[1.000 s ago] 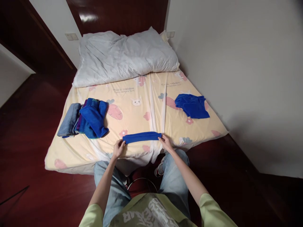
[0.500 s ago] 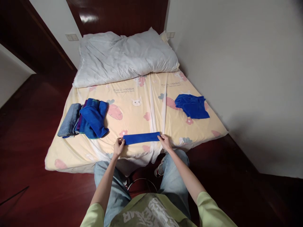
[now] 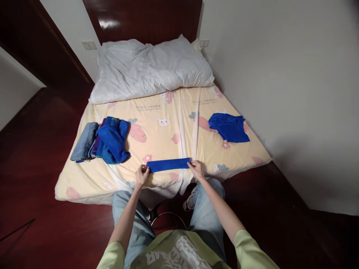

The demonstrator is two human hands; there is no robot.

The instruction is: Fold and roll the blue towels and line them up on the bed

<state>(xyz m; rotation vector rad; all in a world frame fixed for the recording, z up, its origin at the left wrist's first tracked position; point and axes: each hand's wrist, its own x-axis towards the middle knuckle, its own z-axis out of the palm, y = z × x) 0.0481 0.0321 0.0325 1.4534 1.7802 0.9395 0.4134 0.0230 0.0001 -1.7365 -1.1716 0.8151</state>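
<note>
A blue towel (image 3: 168,165), folded into a long narrow strip, lies flat near the front edge of the bed. My left hand (image 3: 142,175) pinches its left end between thumb and fingers. At the opposite end, my right hand (image 3: 196,169) grips the corner the same way. Farther right on the sheet rests a crumpled blue cloth (image 3: 229,127). To the left is a pile of rolled and folded towels, with a blue towel (image 3: 113,140) on top and a grey-blue rolled towel (image 3: 85,142) beside it.
The bed (image 3: 157,138) has a yellow sheet printed with rabbits and carrots. A large white pillow (image 3: 151,71) lies against the dark headboard (image 3: 146,20). A white wall (image 3: 280,93) runs along the right side. Dark red floor (image 3: 33,168) borders the left.
The view has shifted slightly. Both hands keep hold of the strip's ends, and the towels and cloth lie as before.
</note>
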